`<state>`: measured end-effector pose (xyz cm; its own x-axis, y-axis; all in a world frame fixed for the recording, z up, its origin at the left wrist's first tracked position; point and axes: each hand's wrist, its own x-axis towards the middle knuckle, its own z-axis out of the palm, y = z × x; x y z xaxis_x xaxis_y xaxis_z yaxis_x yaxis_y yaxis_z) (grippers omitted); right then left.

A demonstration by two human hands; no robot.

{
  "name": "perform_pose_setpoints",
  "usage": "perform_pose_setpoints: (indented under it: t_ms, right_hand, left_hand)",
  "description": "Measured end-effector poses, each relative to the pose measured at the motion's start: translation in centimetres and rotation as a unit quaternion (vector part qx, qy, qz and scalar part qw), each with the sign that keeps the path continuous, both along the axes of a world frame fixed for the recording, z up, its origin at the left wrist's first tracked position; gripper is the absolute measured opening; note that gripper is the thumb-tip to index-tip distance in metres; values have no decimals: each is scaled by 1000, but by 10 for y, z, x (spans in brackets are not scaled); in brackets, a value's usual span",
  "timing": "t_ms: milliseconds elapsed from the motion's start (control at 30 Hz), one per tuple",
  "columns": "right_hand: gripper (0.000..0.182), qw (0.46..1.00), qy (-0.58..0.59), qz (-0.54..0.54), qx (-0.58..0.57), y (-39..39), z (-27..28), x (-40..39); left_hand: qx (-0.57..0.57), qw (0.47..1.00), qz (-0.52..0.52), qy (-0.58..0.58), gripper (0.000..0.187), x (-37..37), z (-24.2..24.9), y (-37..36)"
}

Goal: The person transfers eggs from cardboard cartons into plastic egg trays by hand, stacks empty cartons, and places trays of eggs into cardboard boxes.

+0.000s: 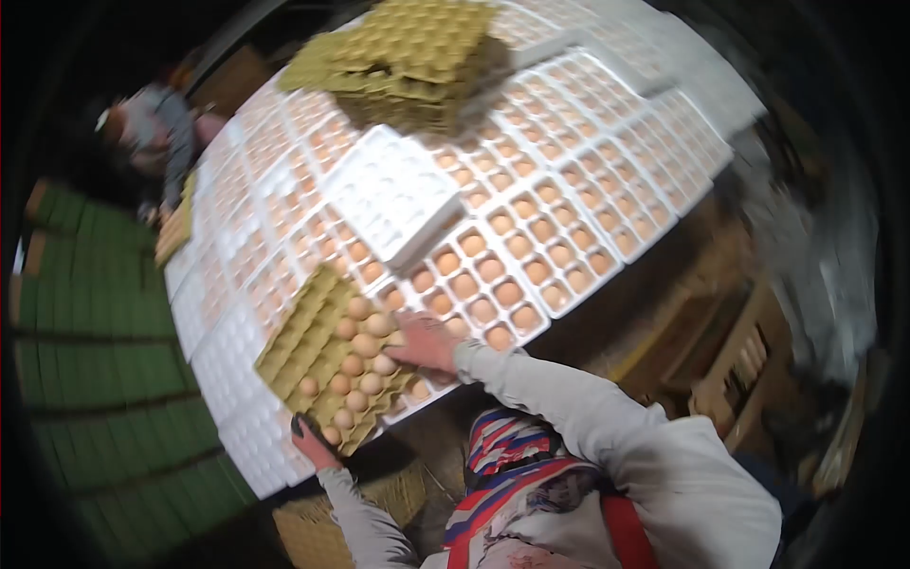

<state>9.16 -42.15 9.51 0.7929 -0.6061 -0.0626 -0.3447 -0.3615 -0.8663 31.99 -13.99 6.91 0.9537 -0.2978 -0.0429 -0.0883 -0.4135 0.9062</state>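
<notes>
A yellow-brown pulp egg tray [301,327] lies tilted across the near edge of the table, with several brown eggs [353,364] in its right part and bare cups at its left. My left hand [315,446], dark at the fingertips, grips the tray's near left corner. At the tray's right side, my right hand [427,341] has its fingers curled against an egg [384,364]; part of the grip is hidden. White plastic egg trays [550,302] filled with brown eggs lie beside and beyond my right hand.
A stack of white trays [389,190] stands beyond the pulp tray, and stacked pulp trays [417,47] rise at the back. Green stacks [95,313] line the left. Another person [156,133] works at the far left. Cardboard boxes [749,370] stand at the right.
</notes>
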Motion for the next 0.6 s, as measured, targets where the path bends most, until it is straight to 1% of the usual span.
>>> perform_pose_setpoints:
  t_ms: [33,67,100,133,167,200,233,267,300,333,367,400,433,467,500,533,567,600]
  right_hand:
    - [60,999,-2,14,35,-3,7,-10]
    - [62,998,23,49,41,-5,21,-27]
    - [60,997,42,59,8,-3,39,-54]
    - [56,997,53,61,-22,-2,51,-81]
    - [52,996,13,-1,-90,2,46,-108]
    - [50,976,-73,-111,-173,4,41,-150]
    - [48,951,-77,-201,-223,4,33,-198]
    - [48,917,-24,-305,-255,7,35,-258]
    - [48,858,42,-432,-275,19,24,-316]
    - [45,807,68,-554,-194,30,25,-378]
    - [42,708,22,-687,-164,45,8,-435]
    - [40,658,69,-741,-117,59,-7,-500]
    - [41,605,171,-772,-93,73,-24,-556]
    - [42,600,179,-775,-90,89,-64,-618]
    - [43,592,235,-771,-22,96,-82,-664]
    - [44,600,251,-760,-4,106,-116,-703]
    - [45,611,265,-746,10,111,-163,-742]
    - [45,622,277,-732,28,106,-187,-772]
  left_hand:
    - [0,999,26,23,34,1,0,-13]
    - [120,991,-53,-13,35,34,-20,4]
    - [227,963,-131,-65,37,64,-40,21]
    - [301,923,-199,-136,39,64,-25,-10]
    - [361,871,-256,-215,41,61,-6,-41]
    - [340,859,-268,-273,41,42,12,-82]
    - [313,850,-267,-329,42,17,28,-119]
    - [284,841,-255,-384,43,-12,46,-149]
    - [254,830,-237,-437,43,-43,64,-174]
    - [224,816,-211,-489,44,-78,79,-196]
    - [192,801,-181,-538,44,-117,90,-219]
    - [69,852,-281,-437,43,-169,86,-257]
    - [-49,872,-372,-316,42,-234,80,-293]
    - [-86,886,-422,-169,43,-300,79,-312]
    - [-116,850,-501,-115,45,-343,52,-338]
    - [-127,841,-527,1,41,-412,34,-352]
    - [0,841,-540,43,40,-517,63,-345]
    - [-68,774,-607,168,36,-588,44,-350]
